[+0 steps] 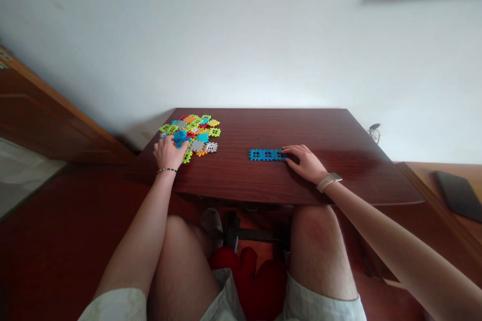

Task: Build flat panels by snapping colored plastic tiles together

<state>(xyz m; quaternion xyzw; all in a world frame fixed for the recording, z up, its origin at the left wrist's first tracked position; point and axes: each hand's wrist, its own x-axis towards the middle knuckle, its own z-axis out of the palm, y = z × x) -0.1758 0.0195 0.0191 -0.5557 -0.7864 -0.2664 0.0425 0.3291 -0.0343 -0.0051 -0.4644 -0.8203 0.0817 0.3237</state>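
Note:
A loose pile of multicoloured interlocking plastic waffle tiles [190, 133] lies on the left of a dark reddish-brown wooden table [301, 130]. My left hand [168, 153] is at the pile's near edge, its fingertips gripping a blue tile [179, 138]. To the right, several blue tiles are joined into a flat strip [266, 155] lying on the tabletop. My right hand [305, 163] holds that strip's right end between thumb and fingers, hiding the end from view.
A black cable [374, 133] hangs by the table's far right corner, against a white wall [241, 35]. A dark tablet-like slab [456, 193] lies on a wooden surface at right. My knees and a red cloth object [248, 281] lie below the table edge.

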